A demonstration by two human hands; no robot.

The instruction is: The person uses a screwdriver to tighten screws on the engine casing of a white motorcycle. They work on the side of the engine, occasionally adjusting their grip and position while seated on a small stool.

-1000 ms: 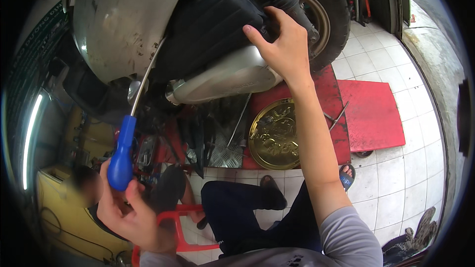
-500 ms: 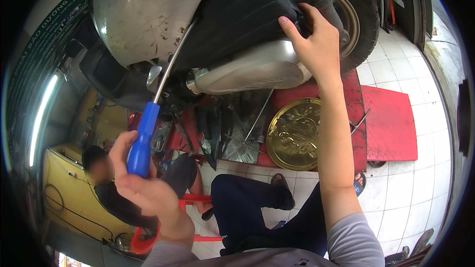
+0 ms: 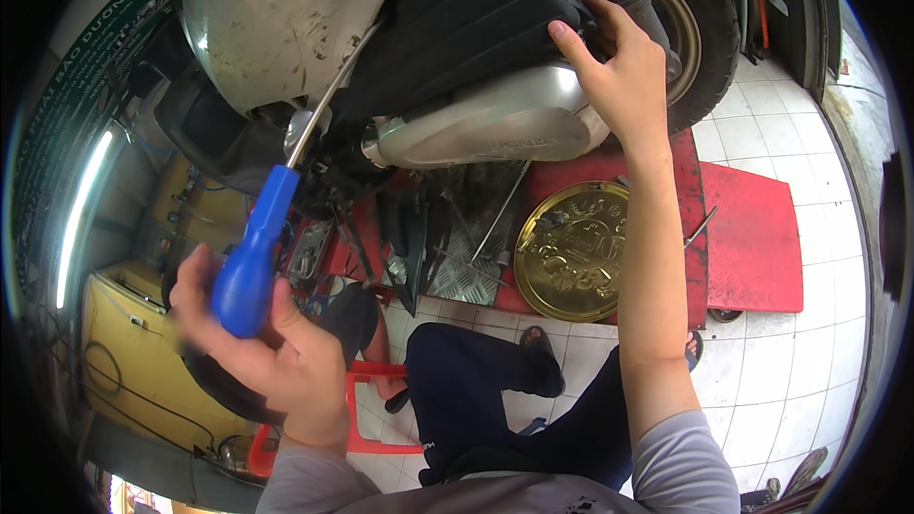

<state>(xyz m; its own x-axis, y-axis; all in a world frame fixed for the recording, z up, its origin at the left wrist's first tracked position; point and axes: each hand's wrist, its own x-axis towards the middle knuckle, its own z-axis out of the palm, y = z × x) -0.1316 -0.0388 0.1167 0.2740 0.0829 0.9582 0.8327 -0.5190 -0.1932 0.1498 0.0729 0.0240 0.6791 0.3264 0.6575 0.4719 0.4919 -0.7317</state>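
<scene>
My left hand (image 3: 276,357) has its fingers loosely around the bulb-shaped blue handle of a screwdriver (image 3: 255,262). The long metal shaft slants up and to the right, its tip at the seam between a scuffed silver body panel (image 3: 286,19) and a ribbed black plastic housing (image 3: 466,24) on a motorbike. What the tip rests on is hidden. At the housing's rear end, my right hand (image 3: 624,76) grips the edge, thumb on the near face and fingers tucked behind. A silver engine cover (image 3: 486,124) lies just below the housing.
A red lift platform (image 3: 685,228) below the bike bears a round gold tray (image 3: 571,252) and several dark parts and tools. The rear wheel (image 3: 705,38) stands at the upper right. A person in dark clothes (image 3: 347,324) sits at the lower left by a red plastic stool (image 3: 367,419).
My left hand and the screwdriver handle have shifted slightly left, and the fingers have loosened around it. My right hand keeps its place on the housing; the view has shifted a little.
</scene>
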